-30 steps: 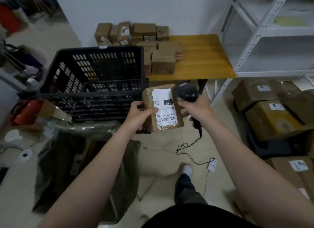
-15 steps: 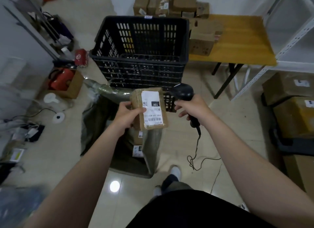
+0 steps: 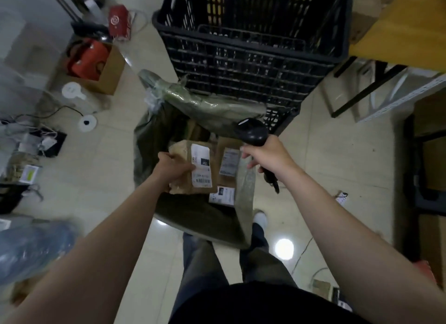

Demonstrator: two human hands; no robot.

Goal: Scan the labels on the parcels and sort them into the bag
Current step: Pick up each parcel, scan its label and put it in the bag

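Note:
My left hand grips a brown taped parcel with a white barcode label, holding it over the open mouth of a dark green bag on the floor. Inside the bag lie other labelled brown parcels. My right hand holds a black handheld scanner by its grip, just right of the parcel, with its cable hanging down.
A black plastic crate stands just beyond the bag. A wooden table is at the upper right, with cardboard boxes at the right edge. A box with a red item and cables lie on the floor at left.
My view has tipped down from the table toward the floor. My left hand has lowered the parcel from in front of the scanner to above the bag's opening; the scanner has stayed beside it.

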